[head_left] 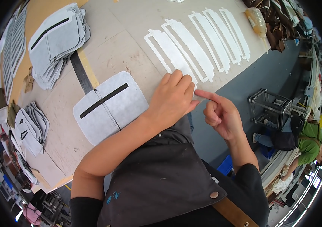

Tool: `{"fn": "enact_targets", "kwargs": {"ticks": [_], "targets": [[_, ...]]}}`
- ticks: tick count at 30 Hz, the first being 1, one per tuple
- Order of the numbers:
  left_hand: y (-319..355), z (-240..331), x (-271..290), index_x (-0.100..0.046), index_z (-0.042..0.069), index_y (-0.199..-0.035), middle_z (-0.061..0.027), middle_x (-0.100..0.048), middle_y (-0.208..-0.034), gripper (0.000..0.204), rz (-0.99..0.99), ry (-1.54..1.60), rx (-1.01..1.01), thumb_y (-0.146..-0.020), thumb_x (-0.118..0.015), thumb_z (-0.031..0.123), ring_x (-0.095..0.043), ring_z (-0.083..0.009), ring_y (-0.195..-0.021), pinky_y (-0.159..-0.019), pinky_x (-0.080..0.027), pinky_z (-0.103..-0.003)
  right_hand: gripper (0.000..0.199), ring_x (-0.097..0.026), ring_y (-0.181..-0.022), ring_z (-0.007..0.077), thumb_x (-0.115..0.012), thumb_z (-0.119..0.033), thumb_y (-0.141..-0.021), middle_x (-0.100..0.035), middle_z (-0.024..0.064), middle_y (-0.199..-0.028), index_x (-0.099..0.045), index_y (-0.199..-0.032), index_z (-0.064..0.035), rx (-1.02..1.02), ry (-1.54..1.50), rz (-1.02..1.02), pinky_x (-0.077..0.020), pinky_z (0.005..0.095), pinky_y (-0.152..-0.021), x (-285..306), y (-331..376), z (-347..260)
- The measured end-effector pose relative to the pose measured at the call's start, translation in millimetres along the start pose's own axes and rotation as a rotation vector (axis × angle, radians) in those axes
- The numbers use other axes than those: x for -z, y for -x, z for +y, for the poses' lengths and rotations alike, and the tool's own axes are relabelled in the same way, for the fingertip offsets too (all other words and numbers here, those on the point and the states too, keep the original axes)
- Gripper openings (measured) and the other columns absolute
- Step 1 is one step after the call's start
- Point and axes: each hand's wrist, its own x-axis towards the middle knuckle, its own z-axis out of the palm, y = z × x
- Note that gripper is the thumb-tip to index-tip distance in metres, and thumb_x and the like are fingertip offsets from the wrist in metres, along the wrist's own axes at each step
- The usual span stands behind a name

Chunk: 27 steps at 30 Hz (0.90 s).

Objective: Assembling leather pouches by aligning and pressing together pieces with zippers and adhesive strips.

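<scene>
White slotted strip (171, 49) ahead of us on table (111, 41), near end by edge, long axis slanting away leftward. Left hand (172, 94) nearer, fingers curled over that end (pinching or pressing, we cannot tell). Right hand (223, 117): index extended, others folded, no grasp visible. Strip thin, matte; leftward, grey panel (119, 104), rounded, black-banded.

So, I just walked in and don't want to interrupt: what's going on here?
A person is bent over a worktable. Their left hand is at the near end of the leftmost of five white cut-out strips; their right hand points its index finger at that end. Whether either grips it is hard to tell. A grey panel with a black band lies by the left forearm, and a stack of similar panels sits farther off.
</scene>
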Motion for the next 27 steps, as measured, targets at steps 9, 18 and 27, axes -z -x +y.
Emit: {"fn": "enact_targets", "kwargs": {"ticks": [9,18,27], "targets": [[-9.8,2.3,-6.2,-0.062,0.004,-0.078,-0.0062,-0.049,-0.082,0.020,0.031,-0.088,0.017,-0.061,-0.072,0.007,-0.047,-0.0246,-0.084,-0.070,-0.040,-0.035,0.045,-0.029,-0.050,0.0084,-0.034,-0.019,-0.105,-0.041,-0.0003,-0.059,-0.050,-0.133,0.0117,-0.038,-0.349,-0.134,-0.0257,0.0224,-0.046,3.6,-4.0,2.6],[-16.6,7.0,-9.1,-0.062,0.004,-0.072,-0.0069,-0.050,-0.082,0.011,0.002,-0.220,-0.001,-0.064,-0.069,0.005,-0.048,-0.0245,-0.086,-0.073,-0.040,-0.035,0.043,-0.031,-0.050,0.0084,-0.036,-0.019,-0.105,-0.044,-0.0001,-0.060,-0.055,-0.128,0.0110,0.065,-0.089,-0.052,-0.0265,0.0229,-0.047,2.1,3.4,-2.5],[-17.8,8.0,0.2,-0.064,0.004,-0.076,-0.0060,-0.051,-0.085,0.019,-0.105,-0.234,-0.006,-0.059,-0.072,0.005,-0.046,-0.0243,-0.089,-0.077,-0.037,-0.035,0.040,-0.031,-0.050,0.0074,-0.042,-0.018,-0.103,-0.046,0.0003,-0.061,-0.056,-0.128,0.0095,0.142,-0.011,0.018,-0.0257,0.0232,-0.046,15.1,2.5,-0.4]]}}
